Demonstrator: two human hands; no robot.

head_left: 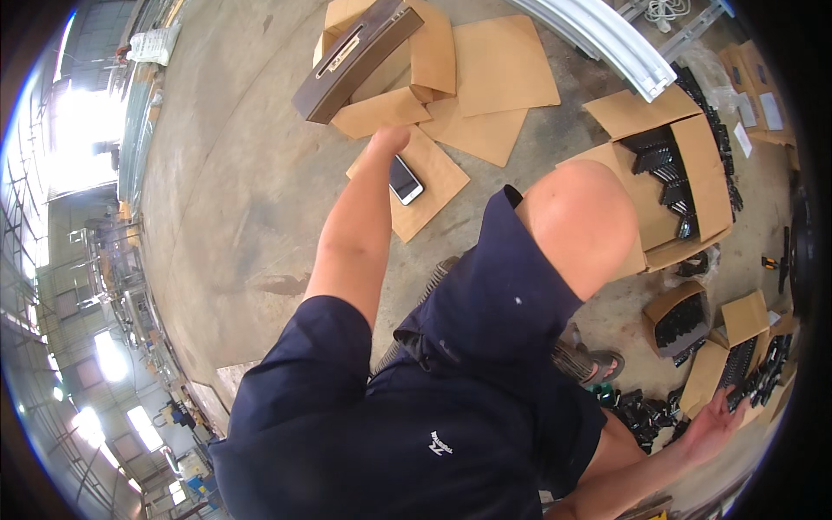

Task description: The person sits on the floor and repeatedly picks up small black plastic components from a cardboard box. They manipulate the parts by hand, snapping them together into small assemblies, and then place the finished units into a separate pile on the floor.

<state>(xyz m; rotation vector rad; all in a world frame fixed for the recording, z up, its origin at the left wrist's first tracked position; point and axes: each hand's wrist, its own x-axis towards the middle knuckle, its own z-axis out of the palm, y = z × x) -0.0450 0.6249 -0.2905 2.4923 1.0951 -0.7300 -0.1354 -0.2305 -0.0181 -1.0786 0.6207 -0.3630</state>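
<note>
My left arm reaches forward, and my left hand (393,139) is beside a cardboard flap (381,113) below a long brown panel (355,61) with a slot and a light metal fitting. Its fingers are hidden by the angle, so whether it holds anything cannot be told. Just below that hand a smartphone (406,180) lies on a flat cardboard sheet (438,186). Far to the lower right, my right hand (711,426) has its fingertips closed around a small black part (737,399), next to a small open carton (704,373) of similar black parts.
A large open carton (702,186) holds several black parts. A smaller carton (661,321) of black pieces stands below it, with a loose black heap (637,412) near my sandalled foot (604,366). White metal profiles (607,35) extend across the top right. Cardboard sheets (507,65) lie ahead.
</note>
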